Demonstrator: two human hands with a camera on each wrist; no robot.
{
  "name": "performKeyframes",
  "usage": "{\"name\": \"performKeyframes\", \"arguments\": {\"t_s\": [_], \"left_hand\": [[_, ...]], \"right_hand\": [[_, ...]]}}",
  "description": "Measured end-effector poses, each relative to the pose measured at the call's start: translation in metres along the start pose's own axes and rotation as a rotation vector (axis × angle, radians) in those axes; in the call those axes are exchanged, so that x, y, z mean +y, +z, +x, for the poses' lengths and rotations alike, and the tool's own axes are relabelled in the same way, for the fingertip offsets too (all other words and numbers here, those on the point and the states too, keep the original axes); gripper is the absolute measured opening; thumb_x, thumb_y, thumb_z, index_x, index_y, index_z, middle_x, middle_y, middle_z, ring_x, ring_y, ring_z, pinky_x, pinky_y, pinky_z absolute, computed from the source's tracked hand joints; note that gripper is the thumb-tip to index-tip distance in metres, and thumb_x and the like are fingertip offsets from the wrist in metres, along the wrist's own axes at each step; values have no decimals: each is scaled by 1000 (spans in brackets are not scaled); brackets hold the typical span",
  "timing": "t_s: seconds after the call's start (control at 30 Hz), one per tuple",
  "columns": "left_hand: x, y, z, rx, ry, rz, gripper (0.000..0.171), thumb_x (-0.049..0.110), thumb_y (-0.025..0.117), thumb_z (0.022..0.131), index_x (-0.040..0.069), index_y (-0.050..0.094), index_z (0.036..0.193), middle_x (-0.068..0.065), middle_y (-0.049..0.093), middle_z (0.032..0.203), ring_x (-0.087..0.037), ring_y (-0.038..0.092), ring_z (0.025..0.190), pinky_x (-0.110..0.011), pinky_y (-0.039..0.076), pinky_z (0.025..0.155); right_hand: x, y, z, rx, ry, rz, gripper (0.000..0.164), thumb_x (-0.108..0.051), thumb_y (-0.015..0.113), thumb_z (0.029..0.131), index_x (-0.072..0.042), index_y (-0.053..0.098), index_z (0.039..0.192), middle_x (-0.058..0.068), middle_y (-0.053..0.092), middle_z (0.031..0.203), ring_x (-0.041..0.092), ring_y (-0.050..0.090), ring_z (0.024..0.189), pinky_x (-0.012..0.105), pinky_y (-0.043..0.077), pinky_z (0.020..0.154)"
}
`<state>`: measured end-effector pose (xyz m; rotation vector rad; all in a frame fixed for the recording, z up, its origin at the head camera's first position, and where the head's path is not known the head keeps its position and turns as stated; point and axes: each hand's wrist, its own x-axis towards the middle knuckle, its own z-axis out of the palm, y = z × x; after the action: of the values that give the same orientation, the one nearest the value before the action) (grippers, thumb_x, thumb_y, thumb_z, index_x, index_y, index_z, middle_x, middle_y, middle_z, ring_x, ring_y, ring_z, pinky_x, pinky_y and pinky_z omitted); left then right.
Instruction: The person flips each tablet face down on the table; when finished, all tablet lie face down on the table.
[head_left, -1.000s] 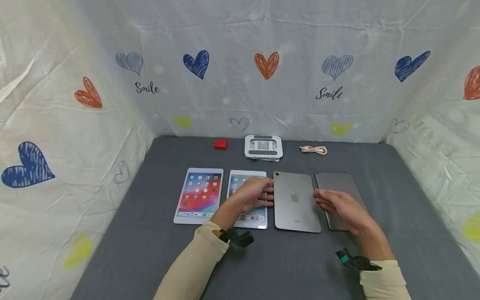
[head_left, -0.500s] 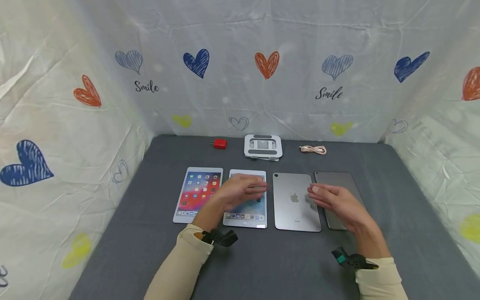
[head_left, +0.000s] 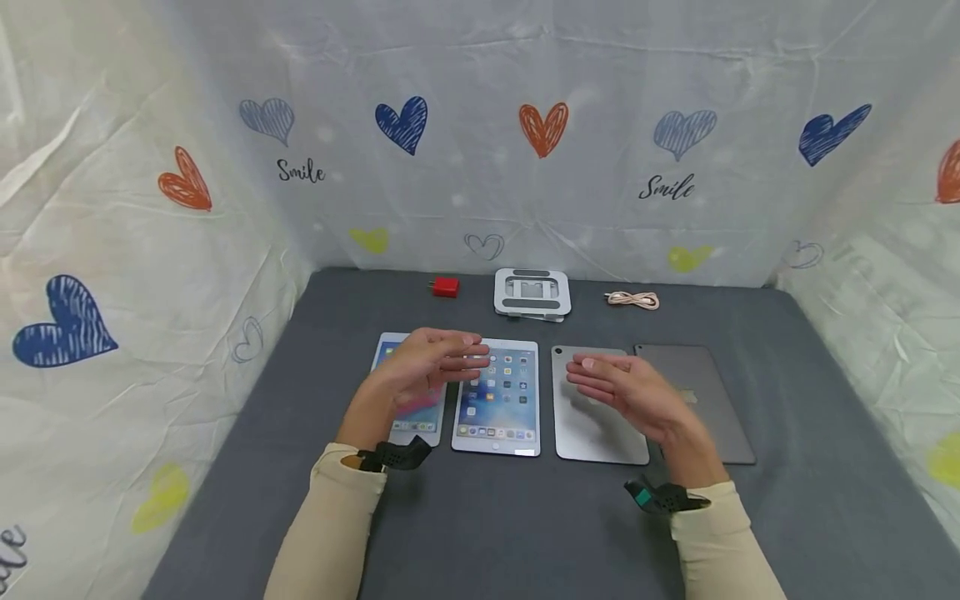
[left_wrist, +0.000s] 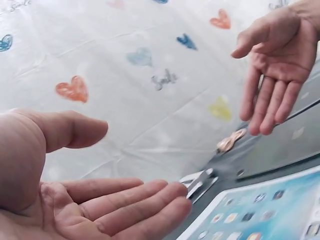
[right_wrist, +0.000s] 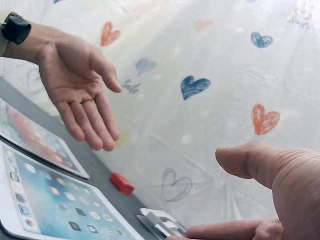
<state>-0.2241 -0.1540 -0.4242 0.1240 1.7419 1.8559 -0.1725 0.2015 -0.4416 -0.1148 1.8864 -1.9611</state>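
Note:
Four would be too exact, so several tablets lie in a row on the dark grey table. My left hand (head_left: pixel 427 367) is over the leftmost tablet (head_left: pixel 417 427), whose lit screen it partly covers; its fingers are straight and it holds nothing. Beside that tablet lies a second lit one with a blue screen (head_left: pixel 510 400). My right hand (head_left: pixel 630 392), fingers straight and holding nothing, hovers over a silver tablet (head_left: pixel 592 437) lying back side up. A darker grey tablet (head_left: pixel 712 408) lies face down at the right. Both wrist views show the palms facing each other.
Along the table's back edge lie a red charger plug (head_left: pixel 446 287), a folded silver stand (head_left: pixel 532 293) and a coiled pinkish cable (head_left: pixel 632 300). A white curtain (head_left: pixel 465 192) printed with hearts encloses the back and sides of the grey table (head_left: pixel 487 525).
My left hand has moved left from the blue-screen tablet to the leftmost one. The right hand has shifted left from the dark grey tablet to above the silver one.

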Motion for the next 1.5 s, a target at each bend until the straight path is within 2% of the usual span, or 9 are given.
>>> {"name": "performKeyframes", "arguments": {"t_s": [0.2, 0.33, 0.6, 0.7, 0.97, 1.13, 1.3, 1.5], "left_hand": [[1, -15, -4, 102, -46, 55, 53, 23, 66, 112, -4, 54, 157, -24, 63, 155, -38, 67, 139, -52, 51, 120], [-2, -22, -3, 144, -75, 119, 49, 23, 65, 112, -5, 60, 152, -24, 66, 151, -35, 72, 133, -53, 52, 120], [-11, -25, 1, 143, -91, 279, 46, 27, 67, 111, -6, 68, 142, -23, 75, 136, -36, 75, 126, -49, 59, 112], [-12, -23, 0, 146, -101, 345, 46, 31, 67, 111, -4, 71, 139, -21, 77, 133, -35, 77, 124, -47, 62, 109], [-15, -12, 3, 164, -137, 501, 50, 34, 63, 113, -8, 69, 139, -23, 77, 130, -31, 81, 110, -42, 68, 96], [-15, -9, 5, 188, -157, 505, 52, 36, 63, 113, -9, 69, 138, -22, 78, 127, -29, 81, 107, -41, 68, 95], [-16, -9, 7, 187, -153, 460, 54, 38, 62, 113, -9, 68, 140, -23, 77, 130, -30, 81, 109, -40, 69, 94], [-17, -10, 8, 203, -152, 426, 53, 38, 63, 113, -8, 69, 138, -22, 77, 128, -29, 82, 105, -39, 69, 92]], "right_hand": [[8, 14, 15, -31, 42, 83, 66, -24, 57, 116, 16, 33, 163, 36, 41, 167, 38, 54, 152, 41, 49, 124], [13, 20, 22, -17, 82, 65, 66, -25, 58, 115, 15, 36, 162, 34, 44, 166, 41, 52, 154, 40, 49, 124], [18, 24, 25, -10, 155, -8, 61, -22, 58, 114, 12, 40, 162, 29, 49, 166, 40, 53, 153, 37, 51, 121], [19, 25, 24, -2, 166, -29, 62, -24, 60, 114, 12, 42, 161, 28, 52, 164, 39, 55, 151, 36, 53, 119], [17, 29, 25, -19, 192, -50, 61, -29, 65, 112, 11, 50, 156, 26, 60, 157, 34, 61, 146, 35, 57, 116], [17, 32, 26, -13, 192, -55, 59, -29, 62, 113, 11, 50, 156, 26, 60, 157, 35, 60, 147, 36, 56, 117], [19, 34, 26, -7, 175, -32, 58, -29, 51, 117, 12, 45, 158, 29, 56, 159, 39, 55, 152, 41, 50, 124], [19, 35, 23, 13, 174, 28, 76, -51, 41, 118, 10, 39, 163, 31, 52, 162, 41, 52, 153, 50, 40, 132]]}}
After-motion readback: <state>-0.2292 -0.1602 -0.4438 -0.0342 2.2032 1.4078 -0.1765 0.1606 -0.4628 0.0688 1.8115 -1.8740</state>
